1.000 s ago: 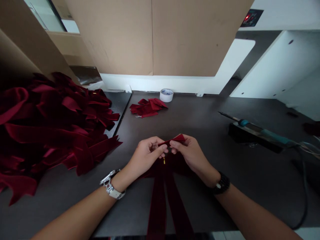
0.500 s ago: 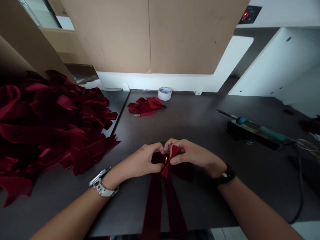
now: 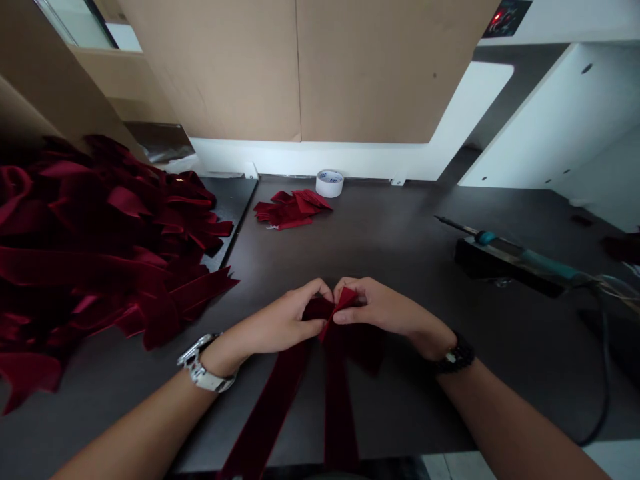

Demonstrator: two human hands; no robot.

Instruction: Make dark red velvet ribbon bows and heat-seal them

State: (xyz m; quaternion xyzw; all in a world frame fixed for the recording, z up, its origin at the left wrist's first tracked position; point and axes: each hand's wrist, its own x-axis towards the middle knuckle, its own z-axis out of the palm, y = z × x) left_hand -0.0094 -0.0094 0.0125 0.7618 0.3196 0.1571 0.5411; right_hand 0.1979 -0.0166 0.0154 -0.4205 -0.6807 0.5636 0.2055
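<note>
Between my two hands is a dark red velvet ribbon bow (image 3: 341, 399), its two long tails hanging toward the table's front edge. My left hand (image 3: 285, 319) curls around the left loop, thumb and fingertips closed on it near the middle. On the other side my right hand (image 3: 377, 307) pinches the centre, where a brighter red folded piece stands up past the thumb. Both sets of fingertips nearly meet there, and they hide the knot. Part of the bow lies in shadow under my right hand.
A large heap of red velvet bows (image 3: 110, 260) covers the left side. Short red ribbon pieces (image 3: 293, 209) lie at the back beside a white tape roll (image 3: 329, 183). On the right, a soldering iron (image 3: 525, 253) rests on a black holder (image 3: 505, 270), its cable trailing forward.
The bow's tails have swung left, the left one spreading further out. The gold-coloured bit at the centre no longer shows. My fingers have drawn slightly closer together.
</note>
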